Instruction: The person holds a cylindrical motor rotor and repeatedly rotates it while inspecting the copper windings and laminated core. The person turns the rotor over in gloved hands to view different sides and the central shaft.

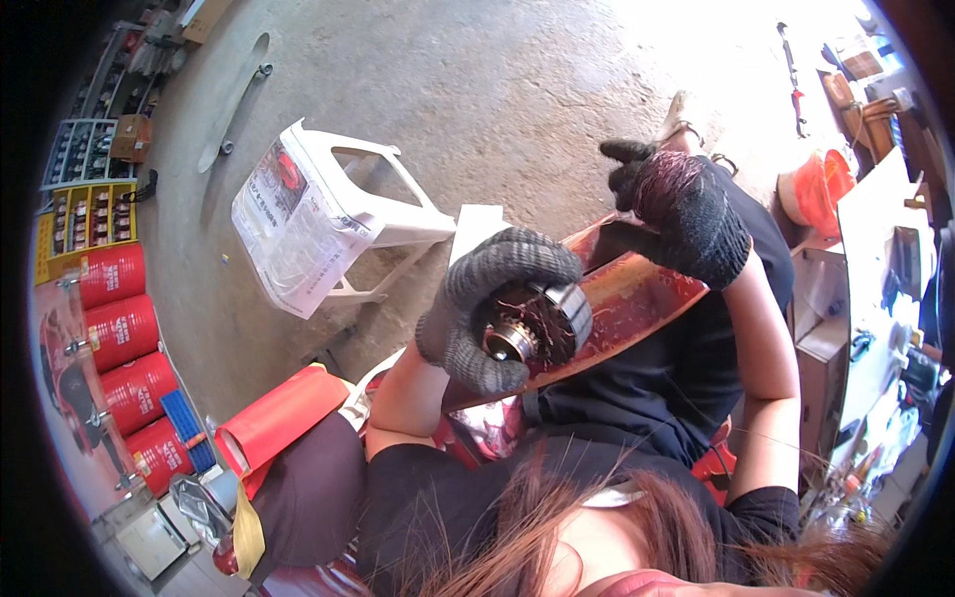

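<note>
My left hand (468, 308), in a grey striped knit glove, is closed round a motor armature (565, 316). Its copper commutator (510, 341) and shaft end face me, with loose thin winding wires between commutator and core. My right hand (696, 219), in a dark knit glove, is raised to the right of the armature. A tangle of fine reddish copper wire (668, 181) lies across its curled fingers; how they grip it is partly hidden. Below both hands a worn red-brown trough (637, 303) lies across my lap, with wire scraps inside.
A white plastic stool (358, 204) covered with printed paper stands ahead on the left. Red drums (134, 393) and a yellow crate (90, 219) line the left side. An orange-lined bucket (818, 189) and a cluttered bench (875, 308) stand right. A skateboard (236, 104) lies far left.
</note>
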Demonstrator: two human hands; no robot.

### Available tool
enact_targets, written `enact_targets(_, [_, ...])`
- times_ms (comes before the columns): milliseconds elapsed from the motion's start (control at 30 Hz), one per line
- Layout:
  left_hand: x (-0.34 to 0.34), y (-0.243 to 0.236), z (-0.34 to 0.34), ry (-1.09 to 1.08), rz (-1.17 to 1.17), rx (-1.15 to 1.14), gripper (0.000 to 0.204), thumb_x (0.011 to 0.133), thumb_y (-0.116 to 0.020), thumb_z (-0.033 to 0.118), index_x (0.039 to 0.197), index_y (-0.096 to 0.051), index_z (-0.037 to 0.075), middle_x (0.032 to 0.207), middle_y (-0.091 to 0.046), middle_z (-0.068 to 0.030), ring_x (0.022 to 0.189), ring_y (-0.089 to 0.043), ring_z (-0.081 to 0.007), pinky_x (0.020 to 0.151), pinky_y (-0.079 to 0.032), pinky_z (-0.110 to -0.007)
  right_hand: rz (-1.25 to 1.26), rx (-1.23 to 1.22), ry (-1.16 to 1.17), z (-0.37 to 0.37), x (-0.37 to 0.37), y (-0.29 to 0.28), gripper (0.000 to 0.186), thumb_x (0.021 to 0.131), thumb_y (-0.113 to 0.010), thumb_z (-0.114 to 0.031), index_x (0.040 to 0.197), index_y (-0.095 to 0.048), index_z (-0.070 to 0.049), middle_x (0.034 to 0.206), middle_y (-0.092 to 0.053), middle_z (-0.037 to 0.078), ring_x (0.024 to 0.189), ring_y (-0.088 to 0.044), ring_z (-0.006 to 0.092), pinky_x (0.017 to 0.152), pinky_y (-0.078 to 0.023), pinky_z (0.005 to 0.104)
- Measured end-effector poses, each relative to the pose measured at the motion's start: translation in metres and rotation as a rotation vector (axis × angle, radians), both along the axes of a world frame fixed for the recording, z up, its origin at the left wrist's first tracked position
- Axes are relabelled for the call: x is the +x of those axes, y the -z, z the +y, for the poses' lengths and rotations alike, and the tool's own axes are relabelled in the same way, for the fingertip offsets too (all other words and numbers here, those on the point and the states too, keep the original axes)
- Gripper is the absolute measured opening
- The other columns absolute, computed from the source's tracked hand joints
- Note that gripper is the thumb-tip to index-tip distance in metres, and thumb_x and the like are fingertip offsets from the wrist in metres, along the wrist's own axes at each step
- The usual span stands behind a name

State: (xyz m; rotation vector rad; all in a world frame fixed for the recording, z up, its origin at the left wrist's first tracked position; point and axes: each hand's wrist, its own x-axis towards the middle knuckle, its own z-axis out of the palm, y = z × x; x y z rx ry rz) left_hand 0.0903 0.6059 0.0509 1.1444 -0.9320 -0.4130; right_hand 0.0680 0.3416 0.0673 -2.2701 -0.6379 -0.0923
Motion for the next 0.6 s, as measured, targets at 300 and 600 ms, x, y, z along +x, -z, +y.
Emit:
enact_targets(300, [-0.002,0.005,0.001,-0.137,0.374,-0.119,0.082,0.063,-0.083,0.042,0.121,-0.049,-0.007,0.113,-0.055,-0.0154,0.102,-0.056,-0.0226,0.09,-0.044,-0.035,0.449,0.704,0.73,0.042,-0.086,-0.014,0.048,0.076,-0.075,-0.022,0.113,-0.055,0.003,0.11,-0.061,0.01,0.101,-0.057,0.0159,0.092,-0.045,0.0295])
enact_targets(600, [0.001,0.006,-0.003,-0.024,-0.078,0.142,0.076,0.061,-0.08,0.034,0.121,-0.051,-0.003,0.113,-0.056,-0.0148,0.104,-0.055,-0.0245,0.089,-0.044,-0.037,-0.116,1.114,-0.194,0.037,0.012,-0.031,0.106,0.077,-0.029,-0.083,0.141,-0.031,0.001,0.147,-0.027,0.022,0.139,-0.02,0.0358,0.114,-0.011,0.0462])
